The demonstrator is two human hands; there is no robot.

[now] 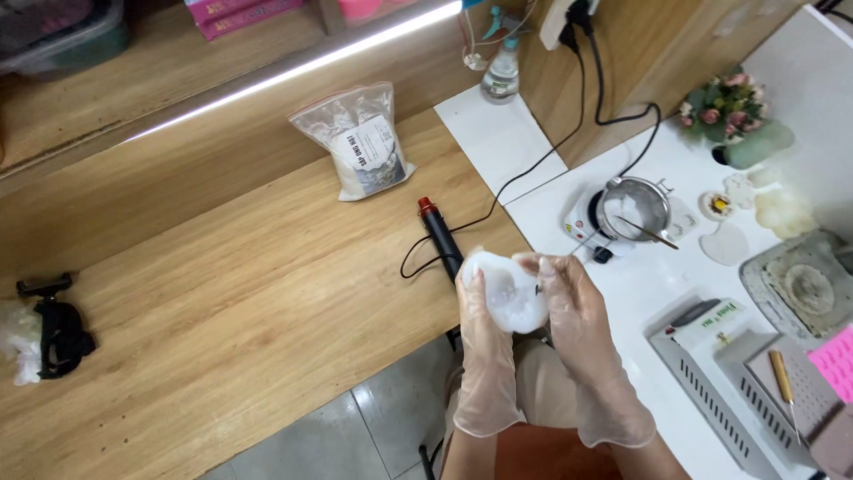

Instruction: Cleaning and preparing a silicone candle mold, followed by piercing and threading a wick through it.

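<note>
Both my hands wear thin clear gloves and hold a round translucent white mould (508, 290) between them, above the table's front edge. My left hand (480, 333) grips its left side with the thumb on top. My right hand (573, 307) grips its right side, fingers curled over the rim. A black heat gun with a red tip (440, 236) lies on the wooden table just behind the mould, its cable looping away.
A clear bag of white flakes (360, 142) leans at the back. A metal pot (633, 209) sits on a small hotplate on the white surface. To the right are a grey machine (720, 364), a flower vase (742, 120) and a spray bottle (502, 71). A black clamp (53, 329) lies far left.
</note>
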